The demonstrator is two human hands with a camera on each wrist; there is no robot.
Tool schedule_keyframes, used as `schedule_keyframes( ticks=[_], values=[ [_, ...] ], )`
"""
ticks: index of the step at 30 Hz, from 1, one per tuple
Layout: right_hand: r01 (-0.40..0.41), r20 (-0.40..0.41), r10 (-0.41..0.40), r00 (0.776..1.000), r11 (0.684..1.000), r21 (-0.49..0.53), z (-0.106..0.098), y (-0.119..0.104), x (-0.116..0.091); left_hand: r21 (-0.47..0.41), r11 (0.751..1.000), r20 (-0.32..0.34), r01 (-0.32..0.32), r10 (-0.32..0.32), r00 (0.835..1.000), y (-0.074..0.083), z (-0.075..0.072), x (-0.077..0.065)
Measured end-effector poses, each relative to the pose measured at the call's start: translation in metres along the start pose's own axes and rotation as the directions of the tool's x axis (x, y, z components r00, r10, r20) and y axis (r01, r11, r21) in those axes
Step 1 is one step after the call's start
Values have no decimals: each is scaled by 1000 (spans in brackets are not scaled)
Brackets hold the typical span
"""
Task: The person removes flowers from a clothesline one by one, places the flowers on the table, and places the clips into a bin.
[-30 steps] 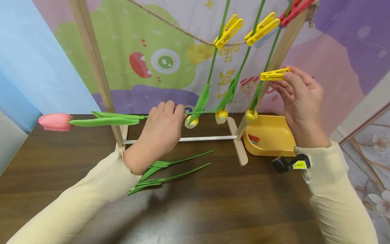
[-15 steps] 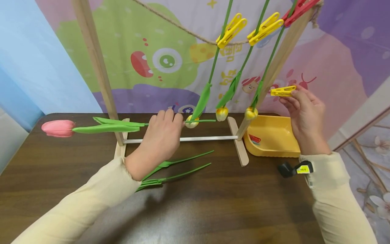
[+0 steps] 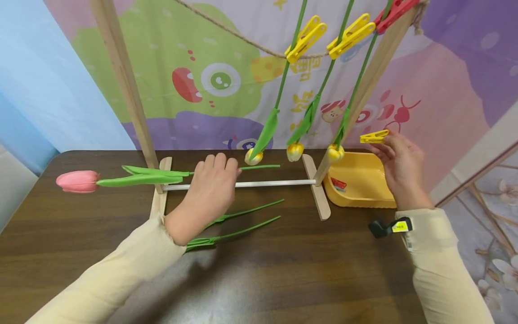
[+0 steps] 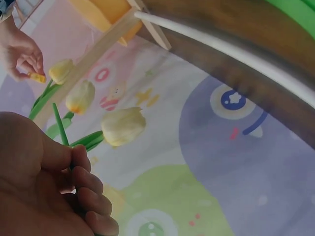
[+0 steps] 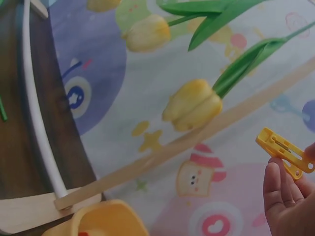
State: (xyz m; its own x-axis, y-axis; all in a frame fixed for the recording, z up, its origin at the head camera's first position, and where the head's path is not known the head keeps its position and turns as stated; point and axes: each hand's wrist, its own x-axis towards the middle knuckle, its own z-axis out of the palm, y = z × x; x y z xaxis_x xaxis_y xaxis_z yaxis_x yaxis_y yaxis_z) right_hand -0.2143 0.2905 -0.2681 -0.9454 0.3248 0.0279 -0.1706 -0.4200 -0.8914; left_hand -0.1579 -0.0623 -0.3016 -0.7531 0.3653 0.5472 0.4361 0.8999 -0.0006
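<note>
My left hand (image 3: 214, 186) grips the stem of a pink tulip (image 3: 78, 182), held level with its bloom to the left and the bare stem end pointing right. In the left wrist view the fingers curl round that green stem (image 4: 60, 124). At the right, my right hand (image 3: 402, 168) pinches a yellow clothespin (image 3: 374, 137) by its handle end. Three pale yellow tulips hang heads down from the rope (image 3: 243, 41): two by yellow clothespins (image 3: 306, 38), the third by a red clothespin (image 3: 395, 15). One hanging tulip bloom (image 5: 193, 104) shows close up in the right wrist view.
A wooden frame post (image 3: 124, 83) stands at each side, joined low by a white rod (image 3: 275, 183). The yellow bin (image 3: 360, 182) behind the right post's foot holds a red clothespin (image 3: 338, 183). Green stems (image 3: 244, 228) lie on the table (image 3: 283, 279) below my left hand.
My left hand has lowered the pink tulip slightly. My right hand, still pinching the yellow clothespin, has moved down and a little right, away from the hanging tulips.
</note>
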Motion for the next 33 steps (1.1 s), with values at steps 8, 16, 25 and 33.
schedule_keyframes(
  ticks=[8, 16, 25, 33],
  values=[
    [-65, -74, 62, 995, 997, -45, -13, 14, 8, -22, 999, 60, 30, -29, 998, -1, 7, -9],
    [-104, -101, 95, 990, 991, -86, -21, 25, 12, -35, 999, 90, 42, -39, 995, 0, 17, -21],
    [-127, -88, 125, 988, 992, -16, -35, 35, 16, -69, 993, 134, 97, -87, 987, 9, 33, -35],
    [-166, -122, 159, 980, 985, -52, -47, 45, 20, -73, 991, 153, 115, -103, 983, 17, 43, -46]
  ],
)
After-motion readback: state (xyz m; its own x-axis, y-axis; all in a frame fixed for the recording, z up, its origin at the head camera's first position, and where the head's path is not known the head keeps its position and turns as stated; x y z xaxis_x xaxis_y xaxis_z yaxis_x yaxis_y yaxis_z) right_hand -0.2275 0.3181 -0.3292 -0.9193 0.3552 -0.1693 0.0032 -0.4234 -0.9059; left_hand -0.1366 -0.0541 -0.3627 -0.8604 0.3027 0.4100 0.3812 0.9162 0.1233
